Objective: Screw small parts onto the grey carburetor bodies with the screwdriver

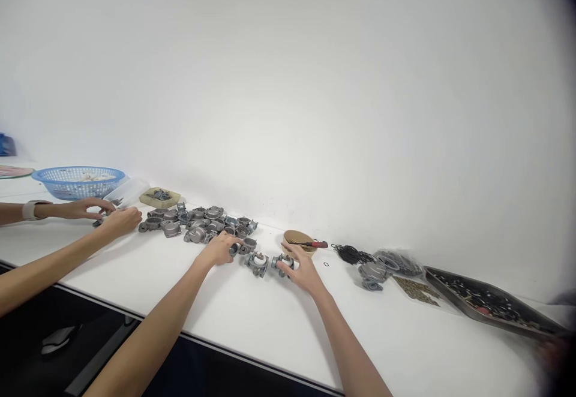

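My left hand [221, 249] reaches to the edge of a heap of grey cast-metal housings [202, 222] on the white table [252, 319], its fingers curled round one small grey part [236, 248]. My right hand [302, 271] rests just right of it, fingers closed on another grey metal housing [282, 263]. A third housing [257, 262] lies on the table between my hands. A brown paper bowl [297, 240] with a red-handled tool [315, 244] across it stands just behind my right hand.
A co-worker's two hands [108, 214] work at the left near a clear plastic tray [126, 192] and a blue basket [78, 180]. To the right lie black rubber rings [353, 255], another housing [372, 274], small brass parts [416, 289] and a dark tray [488, 301] of parts.
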The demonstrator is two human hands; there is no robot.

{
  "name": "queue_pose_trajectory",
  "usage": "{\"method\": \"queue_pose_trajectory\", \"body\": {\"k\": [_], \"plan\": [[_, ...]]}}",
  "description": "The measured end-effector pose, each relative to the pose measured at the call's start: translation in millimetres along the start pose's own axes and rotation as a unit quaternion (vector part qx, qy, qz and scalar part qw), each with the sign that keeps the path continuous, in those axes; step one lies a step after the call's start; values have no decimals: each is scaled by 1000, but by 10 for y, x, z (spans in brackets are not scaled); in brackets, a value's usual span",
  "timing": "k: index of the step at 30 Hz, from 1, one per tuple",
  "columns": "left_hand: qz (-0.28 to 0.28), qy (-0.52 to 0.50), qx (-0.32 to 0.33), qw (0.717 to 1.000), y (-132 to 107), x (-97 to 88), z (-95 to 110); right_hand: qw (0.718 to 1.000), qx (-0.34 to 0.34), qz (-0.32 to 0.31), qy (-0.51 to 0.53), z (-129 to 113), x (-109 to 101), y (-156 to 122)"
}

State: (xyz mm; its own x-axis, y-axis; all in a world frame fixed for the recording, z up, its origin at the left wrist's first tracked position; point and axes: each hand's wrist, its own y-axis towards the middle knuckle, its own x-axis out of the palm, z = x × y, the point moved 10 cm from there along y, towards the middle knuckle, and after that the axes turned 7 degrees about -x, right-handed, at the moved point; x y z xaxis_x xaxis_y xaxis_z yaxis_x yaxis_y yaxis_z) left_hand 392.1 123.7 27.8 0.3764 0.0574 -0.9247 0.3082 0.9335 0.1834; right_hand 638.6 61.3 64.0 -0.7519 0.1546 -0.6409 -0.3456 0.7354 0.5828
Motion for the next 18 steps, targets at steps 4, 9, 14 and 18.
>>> {"method": "queue_pose_trajectory", "body": {"k": [4, 9, 14, 18], "plan": [[3, -2, -3, 1000, -19, -39, 19, 1000, 6, -10, -10, 1, 24, -1], [9, -19, -23, 1000, -41, -123, -22, 1000, -1, 4, -10, -40, -10, 3], [32, -89, -27, 995, -23, -280, -104, 997, -29, 61, -30, -188, -156, 17], [32, -151, -3, 988, -21, -344, -37, 990, -65, 120, -31, -388, -226, 18]]}}
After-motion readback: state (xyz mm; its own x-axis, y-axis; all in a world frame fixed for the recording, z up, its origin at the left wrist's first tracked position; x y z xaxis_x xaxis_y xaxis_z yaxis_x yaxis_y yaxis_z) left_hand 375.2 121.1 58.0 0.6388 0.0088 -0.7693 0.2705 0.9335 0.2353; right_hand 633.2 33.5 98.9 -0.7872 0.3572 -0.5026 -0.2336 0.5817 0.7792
